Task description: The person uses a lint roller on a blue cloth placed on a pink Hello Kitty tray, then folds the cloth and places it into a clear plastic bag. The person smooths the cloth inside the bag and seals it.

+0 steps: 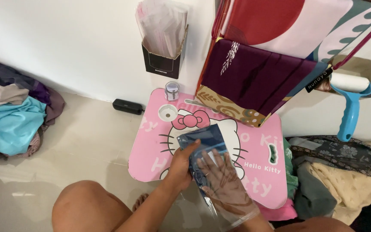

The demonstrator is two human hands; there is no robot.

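Right now both hands work over a small pink lap table [151,165] w/ a cartoon cat print, set on the tiled floor by a white wall. L hand [180,165] is closed round the near left edge of a clear plastic bag [220,195], thumb up against the dark blue folded cloth [202,139] that sits in the bag's far end. R hand [222,178] is inside the bag, seen thru the plastic, fingers spread fairly wide and laid flat on the cloth; looks like it presses rather than grips, but glare on the plastic makes that hard to tell. Bag lies diagonal across the table's middle, open end toward the person, cloth end over the cat face.

At the table's far left corner: a round cup hole, and just behind it a small clear jar [172,91]. On the floor beside that, a black oblong gadget [127,106] against the wall. Above it a black holder [163,62] full of clear sleeves hangs on the wall. Folded fabrics, maroon [254,77] on top, rest on the table's far right part. A blue-handled lint roller [349,103] is further right. Heaps of clothes left [9,120] and right [340,172]; a bare knee [86,206] near bottom.
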